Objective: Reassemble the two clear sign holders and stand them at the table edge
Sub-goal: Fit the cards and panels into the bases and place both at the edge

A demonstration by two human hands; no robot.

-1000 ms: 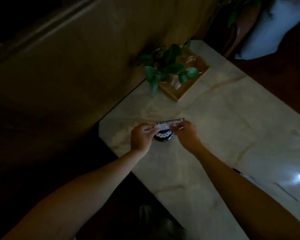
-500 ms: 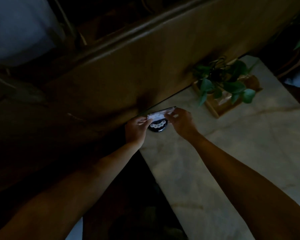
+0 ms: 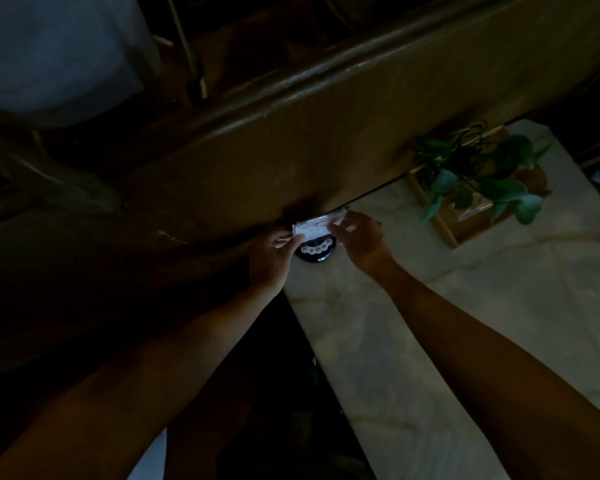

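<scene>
A clear sign holder (image 3: 315, 227) with a pale card in it sits over a round black base (image 3: 316, 251) at the far left corner of the marble table (image 3: 447, 323). My left hand (image 3: 271, 258) pinches the holder's left end. My right hand (image 3: 359, 239) grips its right end from above. The scene is dim, and I cannot tell whether the holder is seated in the base. A second sign holder is not visible.
A potted green plant (image 3: 482, 178) in a wooden tray (image 3: 444, 230) stands at the table's far edge, right of my hands. A dark wooden wall panel (image 3: 291, 133) runs right behind the table. The floor to the left lies in darkness.
My hands and the holder have moved from further in on the table to its far left corner against the wall; my view has swung left. Both grips stay the same.
</scene>
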